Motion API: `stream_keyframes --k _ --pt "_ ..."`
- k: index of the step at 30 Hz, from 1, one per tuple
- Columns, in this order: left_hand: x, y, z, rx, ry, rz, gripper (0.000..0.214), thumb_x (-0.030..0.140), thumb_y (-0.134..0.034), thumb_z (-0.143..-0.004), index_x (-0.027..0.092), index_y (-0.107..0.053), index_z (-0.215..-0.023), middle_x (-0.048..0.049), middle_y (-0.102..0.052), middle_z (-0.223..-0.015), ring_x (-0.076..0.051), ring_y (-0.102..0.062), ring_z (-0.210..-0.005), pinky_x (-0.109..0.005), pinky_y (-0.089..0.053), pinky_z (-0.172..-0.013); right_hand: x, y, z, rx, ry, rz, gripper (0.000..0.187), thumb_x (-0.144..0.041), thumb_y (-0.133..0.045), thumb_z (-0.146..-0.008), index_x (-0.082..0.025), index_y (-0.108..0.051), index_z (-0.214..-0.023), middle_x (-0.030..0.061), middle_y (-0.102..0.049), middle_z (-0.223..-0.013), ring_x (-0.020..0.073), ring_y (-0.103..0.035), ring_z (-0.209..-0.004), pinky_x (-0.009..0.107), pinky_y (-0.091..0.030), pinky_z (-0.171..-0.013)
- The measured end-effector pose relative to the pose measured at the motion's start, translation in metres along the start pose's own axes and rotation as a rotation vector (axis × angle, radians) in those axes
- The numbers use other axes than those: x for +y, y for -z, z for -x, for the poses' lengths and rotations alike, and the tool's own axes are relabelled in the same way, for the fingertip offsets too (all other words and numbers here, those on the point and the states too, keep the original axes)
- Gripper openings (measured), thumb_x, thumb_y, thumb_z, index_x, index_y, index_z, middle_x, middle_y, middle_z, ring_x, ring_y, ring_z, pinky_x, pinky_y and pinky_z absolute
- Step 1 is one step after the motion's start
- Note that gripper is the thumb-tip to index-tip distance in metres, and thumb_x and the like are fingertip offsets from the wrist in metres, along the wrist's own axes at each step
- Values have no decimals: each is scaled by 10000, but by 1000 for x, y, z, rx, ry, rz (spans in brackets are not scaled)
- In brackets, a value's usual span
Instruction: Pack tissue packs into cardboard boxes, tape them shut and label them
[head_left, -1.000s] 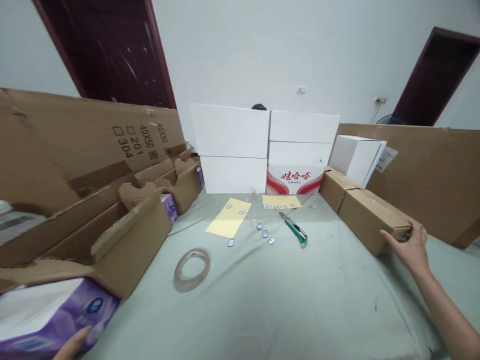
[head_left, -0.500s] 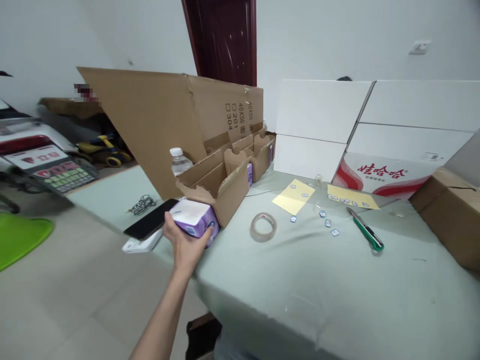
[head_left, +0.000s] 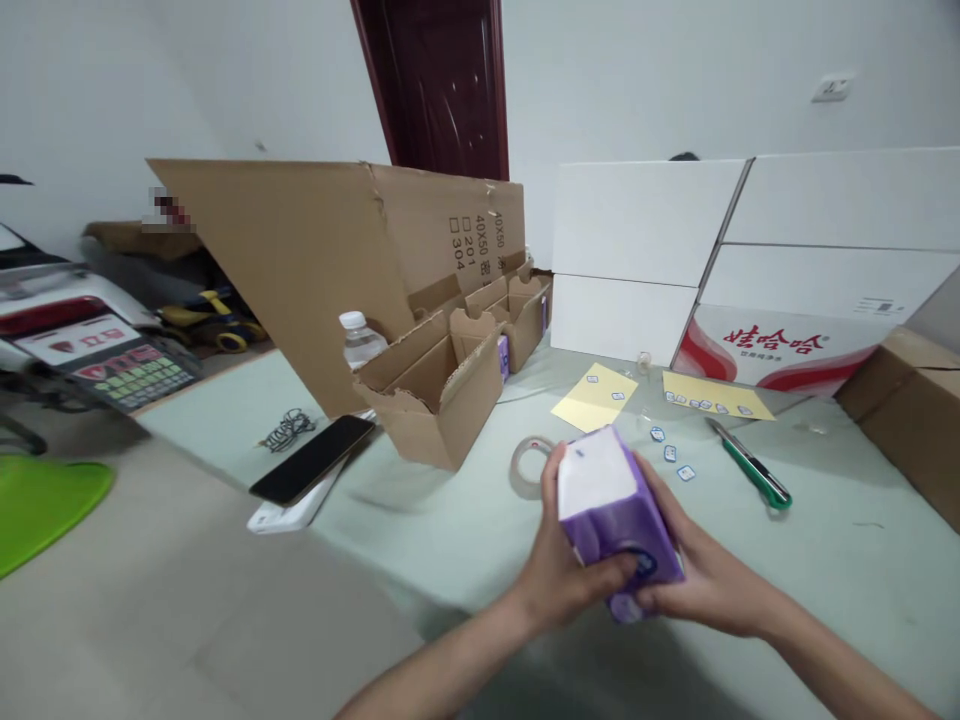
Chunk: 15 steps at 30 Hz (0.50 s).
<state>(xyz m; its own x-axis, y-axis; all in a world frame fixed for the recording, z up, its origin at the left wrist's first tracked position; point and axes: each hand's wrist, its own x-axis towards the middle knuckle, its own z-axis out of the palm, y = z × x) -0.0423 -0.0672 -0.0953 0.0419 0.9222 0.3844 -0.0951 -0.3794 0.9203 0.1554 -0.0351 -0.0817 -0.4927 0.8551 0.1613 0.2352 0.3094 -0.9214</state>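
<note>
Lower center, my left hand (head_left: 566,570) and right hand (head_left: 697,585) hold a tissue pack (head_left: 615,520), fingers spread, over the table edge (head_left: 420,590), beside the tape (head_left: 529,465).

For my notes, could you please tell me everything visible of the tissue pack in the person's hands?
The soft pack of tissues is a squarish block wrapped in what looks like plastic film, white on its upper end and purple on its sides, with a round blue logo. It is tilted, held above the table between the left hand and right hand, which grip its sides.
</note>
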Motion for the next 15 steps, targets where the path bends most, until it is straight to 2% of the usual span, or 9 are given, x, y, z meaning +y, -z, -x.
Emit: stream_keyframes --k 2,3,5,7,8,10,12,13,15 --pt "-2 7 -21 23 -55 -179 1136 664 -722 -729 233 -70 -1553 -231 -310 -1563 -401 -293 -1475 -632 -278 -1176 8 -2 -4 72 -61 -97 1129 -331 -846 -594 -270 -279 -1568 151 -465 -1534 375 -544 -1310 573 -480 -1007" --pt "0 19 -32 116 -124 -352 1103 652 -727 -725 219 -135 -1549 -229 -242 -1593 -410 -156 -1516 -655 -148 -1205 15 4 -4 118 -88 -165 1083 -334 -846 -582 -255 -346 -1538 152 -539 -1470 374 -605 -1233 554 -513 -964" --pt "12 54 -52 419 -280 -758 1128 599 -820 -625 174 -263 -1509 -250 -158 -1610 -445 56 -1520 -686 105 -1172 34 25 1 206 -160 -361 913 -350 -856 -569 -216 -525 -1409 146 -692 -1262 365 -700 -1045 534 -553 -883" --pt "27 94 -67 695 -262 -1080 1004 463 -832 -659 133 -340 -1469 -268 -125 -1604 -466 103 -1507 -708 178 -1129 53 49 11 293 -230 -555 650 -387 -832 -617 -201 -659 -1215 129 -768 -1050 350 -737 -898 533 -565 -841" --pt "33 113 -72 739 -210 -1191 887 388 -813 -693 118 -397 -1428 -276 -120 -1598 -479 79 -1503 -736 156 -1119 60 60 15 332 -251 -622 540 -410 -811 -643 -205 -693 -1129 122 -779 -996 348 -741 -871 537 -564 -843" --pt "40 141 -76 675 -160 -1333 472 305 -729 -788 122 -583 -1198 -265 -224 -1562 -493 -48 -1493 -778 16 -1124 70 77 24 396 -257 -682 444 -461 -774 -664 -226 -716 -1036 110 -786 -980 352 -741 -894 550 -552 -883" --pt "43 159 -75 611 -219 -1399 168 277 -680 -817 136 -625 -891 -219 -290 -1529 -482 -122 -1476 -739 -110 -1155 75 88 28 448 -235 -717 457 -513 -736 -671 -255 -707 -1046 90 -787 -1004 354 -731 -954 563 -532 -932" --pt "43 165 -72 588 -262 -1402 149 261 -679 -802 143 -591 -776 -192 -286 -1528 -478 -130 -1471 -707 -135 -1174 76 91 29 471 -221 -741 473 -536 -714 -680 -268 -697 -1069 80 -784 -1024 350 -724 -982 564 -526 -944" --pt "46 173 -65 562 -317 -1314 196 240 -676 -770 153 -521 -684 -147 -235 -1538 -475 -80 -1469 -690 -72 -1198 77 95 31 506 -189 -787 506 -570 -662 -713 -290 -669 -1134 68 -771 -1088 335 -712 -1026 550 -536 -931"
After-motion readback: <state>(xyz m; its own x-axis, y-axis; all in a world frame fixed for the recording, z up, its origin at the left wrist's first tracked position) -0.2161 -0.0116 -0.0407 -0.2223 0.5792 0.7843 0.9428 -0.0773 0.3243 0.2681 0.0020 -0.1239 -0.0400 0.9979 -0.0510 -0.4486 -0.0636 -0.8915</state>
